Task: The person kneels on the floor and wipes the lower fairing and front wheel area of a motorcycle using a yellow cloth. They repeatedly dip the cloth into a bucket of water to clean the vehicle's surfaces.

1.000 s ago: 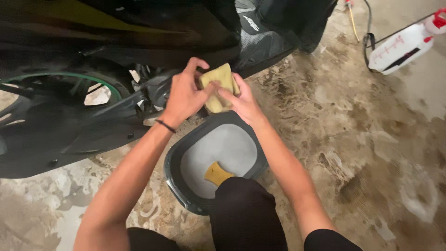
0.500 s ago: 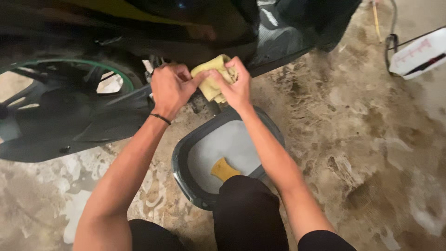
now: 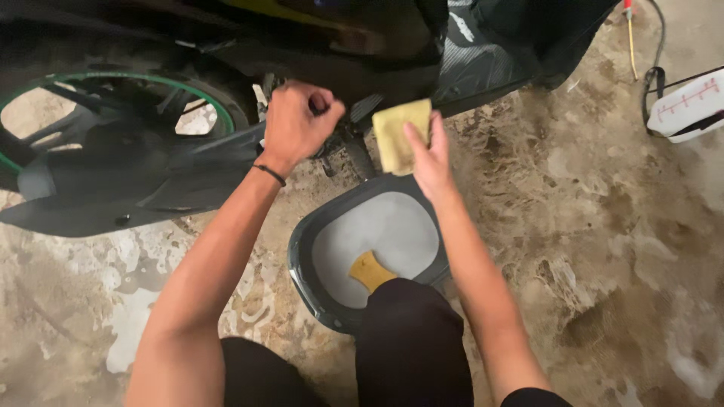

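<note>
Above the basin, the right hand pinches a sponge beside the fisted, seemingly empty left hand, mid-wash; next likely calls for pressing it to the motorcycle.

only package we spot, white plastic container, red markings, black strap, far right edge on floor

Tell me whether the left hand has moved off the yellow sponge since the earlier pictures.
Yes. The left hand has let go and moved left, toward the green-rimmed wheel; the yellow sponge stays in the right hand.
</note>
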